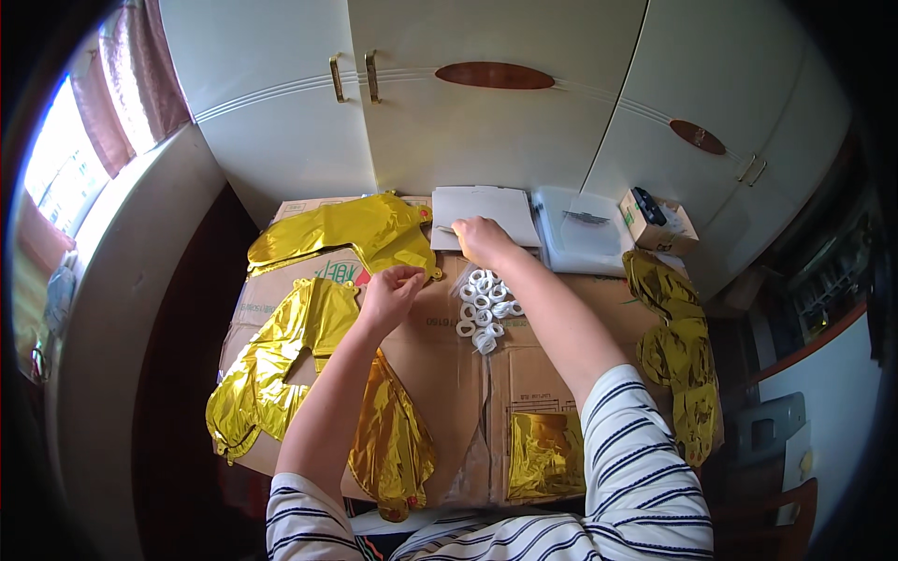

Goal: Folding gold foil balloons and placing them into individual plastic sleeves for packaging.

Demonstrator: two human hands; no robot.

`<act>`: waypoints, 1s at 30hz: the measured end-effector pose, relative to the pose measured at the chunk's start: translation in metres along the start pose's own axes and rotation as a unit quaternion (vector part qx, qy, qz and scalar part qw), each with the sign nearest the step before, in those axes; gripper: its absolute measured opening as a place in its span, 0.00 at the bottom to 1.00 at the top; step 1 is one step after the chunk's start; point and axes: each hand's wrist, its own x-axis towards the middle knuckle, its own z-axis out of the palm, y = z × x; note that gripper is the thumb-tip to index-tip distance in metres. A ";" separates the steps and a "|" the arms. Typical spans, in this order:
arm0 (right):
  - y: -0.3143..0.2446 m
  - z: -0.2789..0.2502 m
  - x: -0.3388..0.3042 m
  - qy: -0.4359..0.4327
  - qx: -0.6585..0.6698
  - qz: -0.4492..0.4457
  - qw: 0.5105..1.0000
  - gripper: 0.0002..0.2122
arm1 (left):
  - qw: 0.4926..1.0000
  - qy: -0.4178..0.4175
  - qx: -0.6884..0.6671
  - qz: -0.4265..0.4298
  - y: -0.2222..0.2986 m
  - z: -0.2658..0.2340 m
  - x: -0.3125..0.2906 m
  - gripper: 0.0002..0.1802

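Note:
My right hand (482, 240) is closed over the front edge of a stack of white sheets (482, 208). A short, thin, pale stick-like piece (445, 230) pokes out of its fingers to the left; its kind is unclear. My left hand (393, 294) is closed in a pinch, and whatever it holds is hidden. Just beyond that hand lies a flat gold foil balloon (327, 231) with small tabs. A second gold foil balloon (257, 383) is bent beside my left forearm. Below my right wrist sits a cluster of small white rolls (482, 304), some in clear wrapping.
Flattened cardboard (449, 374) covers the table. Nearer me are a gold foil piece (393, 439) and a gold square (545, 455). More gold foil (678, 365) lines the right edge. At the back stand a clear plastic box (582, 234) and a small carton (659, 224), before white cabinets (486, 131).

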 end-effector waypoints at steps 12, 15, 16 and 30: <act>-0.016 -0.065 -0.016 0.310 -0.044 -0.058 0.948 0.02 | 0.946 -0.040 -0.314 -0.072 0.026 0.003 -0.007 0.25; -0.056 -0.120 -0.054 0.326 -0.080 -0.218 0.916 0.06 | 0.854 -0.128 -0.486 -0.134 0.065 -0.005 -0.025 0.33; -0.071 -0.135 -0.080 0.308 -0.111 -0.260 0.909 0.09 | 0.831 -0.174 -0.512 -0.130 0.082 -0.005 -0.038 0.35; -0.100 -0.246 -0.401 0.097 0.676 0.306 0.663 0.20 | 0.885 -0.168 -0.435 -0.013 0.122 0.110 -0.258 0.19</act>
